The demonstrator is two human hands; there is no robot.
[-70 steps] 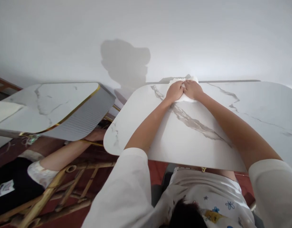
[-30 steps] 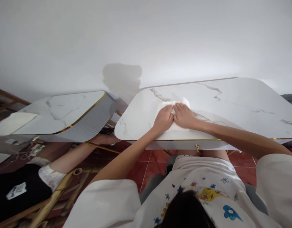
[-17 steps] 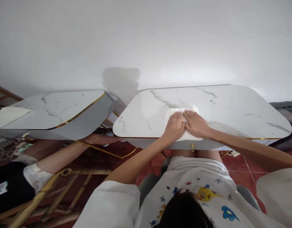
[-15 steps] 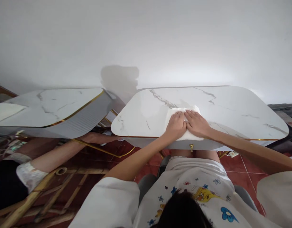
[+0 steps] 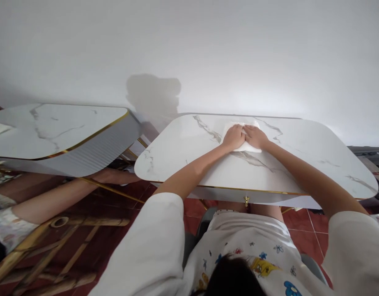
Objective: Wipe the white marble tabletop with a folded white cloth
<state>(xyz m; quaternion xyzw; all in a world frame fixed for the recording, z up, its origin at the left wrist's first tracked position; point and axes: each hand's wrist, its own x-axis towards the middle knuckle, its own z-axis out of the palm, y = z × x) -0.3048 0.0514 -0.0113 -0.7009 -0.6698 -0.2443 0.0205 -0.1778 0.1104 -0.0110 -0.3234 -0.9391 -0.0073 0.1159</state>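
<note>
White cloth pressed under two flat hands on a marbled table

A white cloth [image 5: 250, 147] is spread on the top of a white table [image 5: 312, 148], nearer the wall side than the gold-trimmed front edge. It is covered in the middle by the left hand [image 5: 234, 137] and the right hand [image 5: 255, 136], which are laid side by side and touching along their inner edges. Neither hand is closed around anything: the palms are turned down, the fingers are stretched toward the wall, and the cloth is held by pressure from above. Whether a fold is caught beneath the palms cannot be told.

The cloth can be judged light, soft and limp, with little risk of breakage; whether it is damp cannot be seen. On so smooth a tabletop it should be slid easily, though it may be bunched if only one side is pushed. It is best pressed across the middle with both palms; for lifting, the free near corner below the right hand could be pinched.

A small brass knob [image 5: 246, 200] is fixed to the table's front. To the left, a second table [image 5: 72, 139] is set near the wall, with another person's legs [image 5: 60, 201] stretched beneath and a bamboo chair [image 5: 93, 222] placed below.
</note>
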